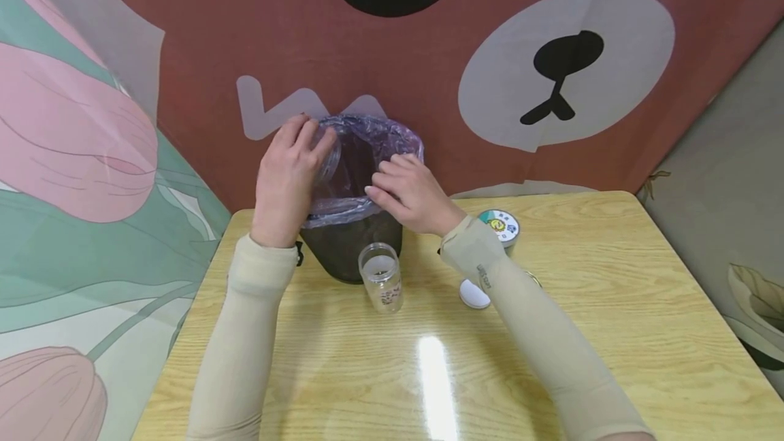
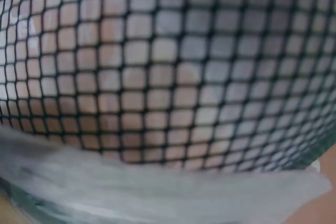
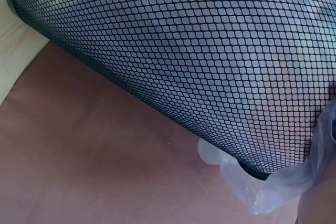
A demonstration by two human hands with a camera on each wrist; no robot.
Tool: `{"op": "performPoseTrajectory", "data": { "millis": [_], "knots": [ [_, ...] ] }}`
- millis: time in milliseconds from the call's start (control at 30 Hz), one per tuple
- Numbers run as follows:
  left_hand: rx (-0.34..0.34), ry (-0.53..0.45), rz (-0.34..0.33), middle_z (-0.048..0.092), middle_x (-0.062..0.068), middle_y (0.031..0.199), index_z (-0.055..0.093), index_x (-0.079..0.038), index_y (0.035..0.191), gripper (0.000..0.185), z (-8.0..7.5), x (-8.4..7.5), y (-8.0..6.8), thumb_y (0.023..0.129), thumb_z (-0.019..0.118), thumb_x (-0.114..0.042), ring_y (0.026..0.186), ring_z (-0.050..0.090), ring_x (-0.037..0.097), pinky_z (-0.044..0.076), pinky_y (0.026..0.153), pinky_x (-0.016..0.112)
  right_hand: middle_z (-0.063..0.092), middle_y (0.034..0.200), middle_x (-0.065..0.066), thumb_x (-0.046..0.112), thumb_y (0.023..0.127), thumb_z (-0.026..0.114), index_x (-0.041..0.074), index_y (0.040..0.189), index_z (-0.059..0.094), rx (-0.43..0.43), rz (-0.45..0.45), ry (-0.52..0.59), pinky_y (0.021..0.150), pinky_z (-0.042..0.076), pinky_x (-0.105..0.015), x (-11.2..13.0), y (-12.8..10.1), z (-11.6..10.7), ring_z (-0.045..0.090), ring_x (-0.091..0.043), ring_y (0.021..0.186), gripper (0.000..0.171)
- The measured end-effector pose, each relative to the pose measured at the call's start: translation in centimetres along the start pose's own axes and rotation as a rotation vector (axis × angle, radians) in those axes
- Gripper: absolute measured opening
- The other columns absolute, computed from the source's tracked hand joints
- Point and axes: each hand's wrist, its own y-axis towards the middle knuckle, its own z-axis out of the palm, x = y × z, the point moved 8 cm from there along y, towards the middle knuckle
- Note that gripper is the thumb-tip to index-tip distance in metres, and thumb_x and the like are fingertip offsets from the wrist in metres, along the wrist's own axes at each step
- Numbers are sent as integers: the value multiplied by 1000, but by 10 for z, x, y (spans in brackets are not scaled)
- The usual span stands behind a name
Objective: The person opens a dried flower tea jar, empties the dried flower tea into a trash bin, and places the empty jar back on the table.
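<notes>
The bare left hand (image 1: 284, 179) bends over the rim of a dark mesh bin (image 1: 349, 243), fingertips partly hidden; whether it pinches the translucent purplish plastic liner (image 1: 401, 136) I cannot tell. A clear printed cylindrical cup (image 1: 381, 279) stands in front. The bare right hand (image 1: 412, 192) curls at the right rim, its hold equally unclear. The beige right sleeve (image 1: 520, 298) partly covers a flat white disc (image 1: 473, 293).

dark mesh bin (image 1: 346, 247), upright on table (image 1: 588, 298), translucent purplish liner (image 1: 397, 136) over top
</notes>
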Motion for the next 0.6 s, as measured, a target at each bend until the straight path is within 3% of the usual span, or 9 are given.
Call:
{"op": "performPoseTrajectory", "data": {
  "millis": [467,600],
  "knots": [
    [-20,64,108,63,18,124,65,-5,125,39,-1,-9,3,94,60,17,124,55,35,44,118,40,51,80,-2,28,104,51,13,81,62,7,8,3,82,37,-40,0,1,0,46,-23,83,29],
    [-2,58,105,61,18,129,64,-6,128,42,0,-8,2,93,61,17,128,53,35,42,119,40,51,80,-3,29,104,50,13,82,63,9,11,4,82,37,-41,0,1,0,46,-23,83,30]
  ]
}}
